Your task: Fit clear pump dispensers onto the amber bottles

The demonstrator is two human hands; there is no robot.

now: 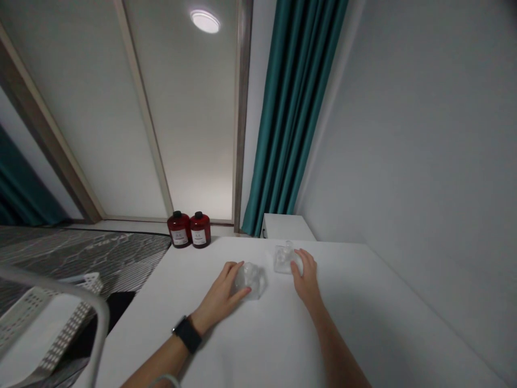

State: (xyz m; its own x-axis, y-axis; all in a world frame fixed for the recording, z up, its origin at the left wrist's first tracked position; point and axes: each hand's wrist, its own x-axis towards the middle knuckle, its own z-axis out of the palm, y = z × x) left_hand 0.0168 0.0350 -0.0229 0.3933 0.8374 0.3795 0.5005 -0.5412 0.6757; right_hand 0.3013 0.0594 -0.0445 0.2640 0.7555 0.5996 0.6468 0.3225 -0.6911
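White table. On it, left hand pinches near clear bottle between thumb and fingers; right hand at far clear bottle, also on table, thumb and fingers parted, grip unclear. Risk: smooth sides slip from a loose hold, 1 bottle tips.

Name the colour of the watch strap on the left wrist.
Black; the watch strap shows in the head view, the only one here.

left grip: one | right grip: one | clear bottles: two | red bottles: two | black caps: two | white stickers: two | watch: one | surface: one | basket: one | green curtains: two | round light: one | white box: one
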